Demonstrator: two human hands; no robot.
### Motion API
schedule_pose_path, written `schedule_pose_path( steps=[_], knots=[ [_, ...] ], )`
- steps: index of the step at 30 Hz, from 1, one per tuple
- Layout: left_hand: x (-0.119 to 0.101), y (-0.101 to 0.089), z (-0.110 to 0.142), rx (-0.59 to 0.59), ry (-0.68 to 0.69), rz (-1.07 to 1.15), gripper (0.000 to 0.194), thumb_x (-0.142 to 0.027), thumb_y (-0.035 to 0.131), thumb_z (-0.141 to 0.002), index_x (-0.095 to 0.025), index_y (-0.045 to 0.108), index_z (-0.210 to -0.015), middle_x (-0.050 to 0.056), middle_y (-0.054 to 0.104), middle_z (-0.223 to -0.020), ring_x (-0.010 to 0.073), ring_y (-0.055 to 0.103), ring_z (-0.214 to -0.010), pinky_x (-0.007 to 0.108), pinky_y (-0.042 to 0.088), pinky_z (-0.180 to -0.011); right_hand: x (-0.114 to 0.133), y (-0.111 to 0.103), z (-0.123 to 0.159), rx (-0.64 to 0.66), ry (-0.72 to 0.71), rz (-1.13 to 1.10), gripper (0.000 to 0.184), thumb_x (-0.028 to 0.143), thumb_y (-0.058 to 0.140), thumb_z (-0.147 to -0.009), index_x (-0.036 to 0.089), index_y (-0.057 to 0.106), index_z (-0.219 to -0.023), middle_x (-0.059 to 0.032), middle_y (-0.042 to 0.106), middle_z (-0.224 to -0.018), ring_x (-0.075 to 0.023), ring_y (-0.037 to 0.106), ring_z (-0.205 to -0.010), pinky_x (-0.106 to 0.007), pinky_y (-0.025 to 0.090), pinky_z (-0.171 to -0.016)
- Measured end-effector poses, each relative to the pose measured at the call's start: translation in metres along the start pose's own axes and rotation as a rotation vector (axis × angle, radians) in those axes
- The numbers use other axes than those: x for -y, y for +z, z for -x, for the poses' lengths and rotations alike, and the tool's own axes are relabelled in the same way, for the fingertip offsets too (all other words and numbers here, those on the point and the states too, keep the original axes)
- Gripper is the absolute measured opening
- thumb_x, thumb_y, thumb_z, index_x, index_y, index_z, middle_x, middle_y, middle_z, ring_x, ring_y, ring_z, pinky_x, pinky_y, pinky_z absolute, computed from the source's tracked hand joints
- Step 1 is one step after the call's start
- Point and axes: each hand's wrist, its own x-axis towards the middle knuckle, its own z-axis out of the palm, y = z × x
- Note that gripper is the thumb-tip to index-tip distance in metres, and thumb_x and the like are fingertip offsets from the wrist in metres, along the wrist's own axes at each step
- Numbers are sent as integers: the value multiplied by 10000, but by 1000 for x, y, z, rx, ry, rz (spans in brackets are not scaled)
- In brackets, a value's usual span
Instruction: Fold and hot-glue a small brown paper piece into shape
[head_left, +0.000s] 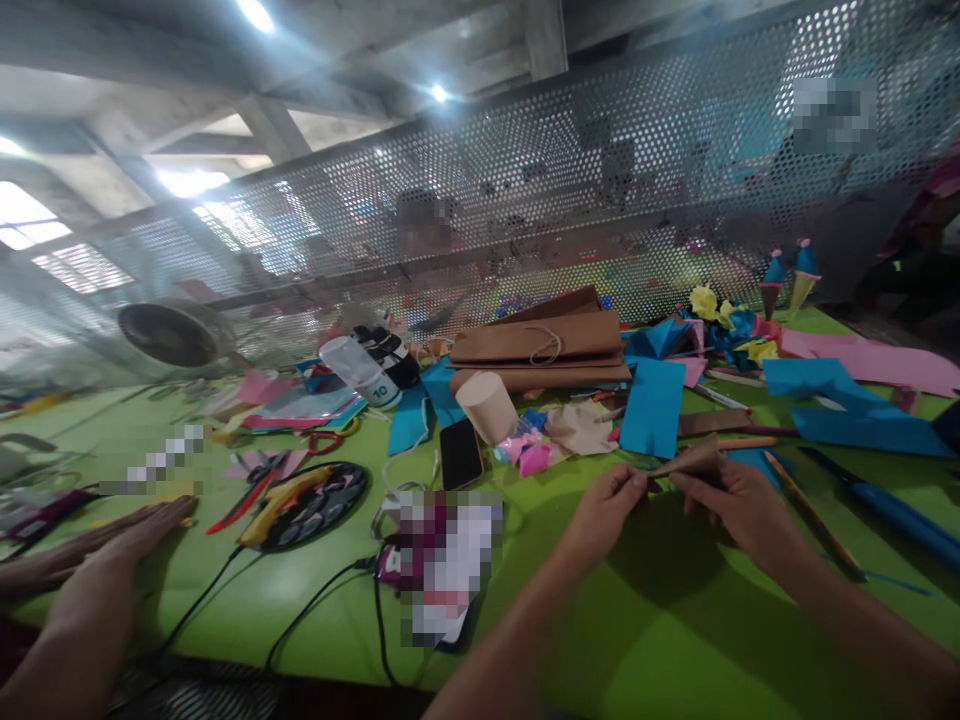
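Both my hands meet over the green table at centre right. My left hand pinches one end of a narrow brown paper piece. My right hand is closed on its other end, fingers curled over it. The piece sits just above the tabletop. Close behind it lie a blue paper sheet, crumpled tan paper and a beige paper cup on its side.
Another person's hand lies flat on the table at the left. A black phone, cables, a round patterned disc, brown paper bags, blue and pink sheets, and a blue-handled tool crowd the table. A perforated metal screen stands behind.
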Motion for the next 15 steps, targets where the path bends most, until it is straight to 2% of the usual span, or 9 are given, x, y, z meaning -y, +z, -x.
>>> schedule_pose_path(
  steps=[5, 12, 15],
  knots=[
    [1, 0, 0, -19, -4, 19, 490, -635, 563, -960, -163, 624, -844, 11, 554, -767, 154, 502, -737, 283, 372, -688, 1, 1, 1, 0, 30, -14, 406, 601, 751, -799, 218, 799, -922, 2, 656, -577, -143, 516, -506, -288, 347, -475],
    [3, 1, -2, -29, 2, 9, 443, -583, 541, -978, -179, 578, -800, 9, 520, -761, 156, 474, -736, 284, 355, -675, 3, 3, 2, -6, 18, -18, 359, 566, 751, -805, 234, 797, -933, 12, 654, -589, -154, 545, -545, -291, 365, -505],
    [-2, 2, 0, 8, 38, -39, 411, -552, 518, -996, -184, 575, -822, 5, 509, -780, 156, 459, -746, 284, 343, -679, 2, 3, 3, -7, -3, 21, 336, 563, 742, -813, 241, 793, -896, 13, 650, -589, -169, 563, -571, -299, 383, -520]
  ],
)
